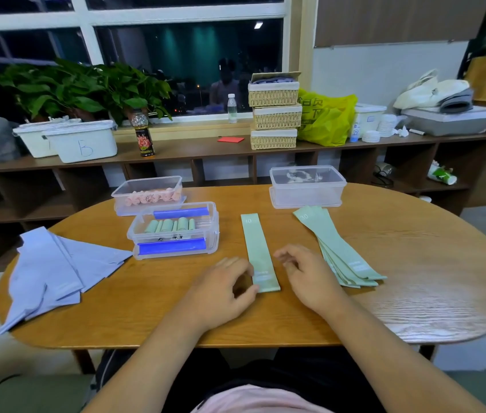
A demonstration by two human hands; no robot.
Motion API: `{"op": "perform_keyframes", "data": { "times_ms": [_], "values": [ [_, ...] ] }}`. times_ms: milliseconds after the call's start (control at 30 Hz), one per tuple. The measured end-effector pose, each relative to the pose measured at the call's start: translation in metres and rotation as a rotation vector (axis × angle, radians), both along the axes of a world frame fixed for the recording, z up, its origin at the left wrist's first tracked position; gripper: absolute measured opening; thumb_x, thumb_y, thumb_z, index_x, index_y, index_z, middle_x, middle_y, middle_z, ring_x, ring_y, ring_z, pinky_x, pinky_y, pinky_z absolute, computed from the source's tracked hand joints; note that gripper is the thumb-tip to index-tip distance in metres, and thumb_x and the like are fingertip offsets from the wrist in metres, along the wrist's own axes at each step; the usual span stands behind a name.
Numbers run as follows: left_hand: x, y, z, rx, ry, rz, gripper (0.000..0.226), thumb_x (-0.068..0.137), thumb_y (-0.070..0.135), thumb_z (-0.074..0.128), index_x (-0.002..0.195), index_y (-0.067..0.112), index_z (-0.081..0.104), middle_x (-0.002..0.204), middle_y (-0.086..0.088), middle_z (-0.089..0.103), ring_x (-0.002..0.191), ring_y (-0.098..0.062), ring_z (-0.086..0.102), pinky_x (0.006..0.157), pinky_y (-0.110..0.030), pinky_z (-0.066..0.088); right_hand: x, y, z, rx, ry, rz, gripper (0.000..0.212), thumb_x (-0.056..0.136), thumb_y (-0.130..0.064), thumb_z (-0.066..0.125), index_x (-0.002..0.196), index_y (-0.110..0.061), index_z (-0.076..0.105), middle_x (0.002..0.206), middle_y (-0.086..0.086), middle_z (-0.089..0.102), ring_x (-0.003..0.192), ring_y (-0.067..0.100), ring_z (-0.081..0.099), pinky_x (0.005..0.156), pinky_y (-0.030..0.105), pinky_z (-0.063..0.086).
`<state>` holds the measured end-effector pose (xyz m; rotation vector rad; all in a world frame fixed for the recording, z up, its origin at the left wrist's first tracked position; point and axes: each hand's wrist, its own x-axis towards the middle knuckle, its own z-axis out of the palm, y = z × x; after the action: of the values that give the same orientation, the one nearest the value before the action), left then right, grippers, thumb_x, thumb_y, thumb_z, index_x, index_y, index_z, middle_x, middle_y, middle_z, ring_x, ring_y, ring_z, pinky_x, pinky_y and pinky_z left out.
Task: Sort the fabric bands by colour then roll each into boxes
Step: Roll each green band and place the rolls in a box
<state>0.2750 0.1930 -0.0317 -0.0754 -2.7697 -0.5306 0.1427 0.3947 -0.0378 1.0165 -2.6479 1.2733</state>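
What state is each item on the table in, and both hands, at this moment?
Green band: flat, unrolled.
Green pile: unrolled, fanned.
Blue pile: unrolled.
Green box: open, holds rolls.
Pink box: open, holds rolls.
Left hand: pinches green band's near end.
Right hand: holds nothing, fingers loosely curled.

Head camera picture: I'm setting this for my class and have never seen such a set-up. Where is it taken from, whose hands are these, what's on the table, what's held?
There is no machine. A person wears one camera on the head, looking down at their own hands. On the table lie lilac bands, a green pile, a box of green rolls, a box of pink rolls and a lidded box. The left hand pinches the near end of one green band. The right hand hovers beside it, holding nothing.
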Motion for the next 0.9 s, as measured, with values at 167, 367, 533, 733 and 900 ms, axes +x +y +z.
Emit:
{"op": "perform_keyframes", "data": {
  "times_ms": [167,367,533,733,900],
  "values": [
    [-0.002,-0.004,-0.005,0.093,-0.074,0.172,0.020,0.107,0.053,0.046,0.126,0.049,0.050,0.123,0.022,0.058,0.114,-0.001,0.055,0.098,-0.035,0.053,0.021,0.017,0.007,0.007,-0.073,0.079,0.024,0.103,-0.023,0.060,0.117,-0.042,0.067,0.088,-0.014,0.072,0.080,0.002,0.065,0.074,0.023,0.053],
    [-0.003,-0.003,-0.003,0.100,-0.114,0.192,0.032,0.109,0.039,0.050,0.140,0.047,0.047,0.138,0.022,0.055,0.127,-0.006,0.054,0.107,-0.034,0.049,0.021,0.017,0.006,-0.001,-0.112,0.157,0.017,0.101,-0.026,0.064,0.107,-0.039,0.073,0.088,-0.020,0.076,0.085,0.002,0.068,0.084,0.024,0.056],
    [-0.002,-0.002,-0.004,0.100,-0.123,0.184,0.037,0.109,0.034,0.050,0.142,0.048,0.045,0.140,0.023,0.054,0.129,-0.005,0.052,0.109,-0.034,0.049,0.022,0.018,0.007,-0.018,-0.136,0.201,0.015,0.100,-0.025,0.066,0.105,-0.036,0.075,0.088,-0.019,0.078,0.087,0.003,0.070,0.087,0.027,0.056],
    [-0.001,-0.002,-0.002,0.108,-0.125,0.184,0.039,0.108,0.033,0.050,0.143,0.048,0.045,0.141,0.024,0.054,0.131,-0.005,0.051,0.110,-0.036,0.049,0.021,0.019,0.005,-0.036,-0.096,0.199,0.009,0.096,-0.030,0.074,0.097,-0.038,0.077,0.087,-0.016,0.074,0.081,0.007,0.067,0.079,0.027,0.057],
    [0.000,-0.002,-0.003,0.109,-0.113,0.179,0.038,0.107,0.033,0.052,0.141,0.048,0.045,0.140,0.024,0.055,0.130,-0.007,0.053,0.109,-0.037,0.050,0.019,0.016,0.001,0.050,0.031,0.296,0.028,0.088,-0.047,0.082,0.114,-0.041,0.074,0.116,-0.021,0.063,0.113,0.005,0.060,0.097,0.021,0.046]
  ]
}}
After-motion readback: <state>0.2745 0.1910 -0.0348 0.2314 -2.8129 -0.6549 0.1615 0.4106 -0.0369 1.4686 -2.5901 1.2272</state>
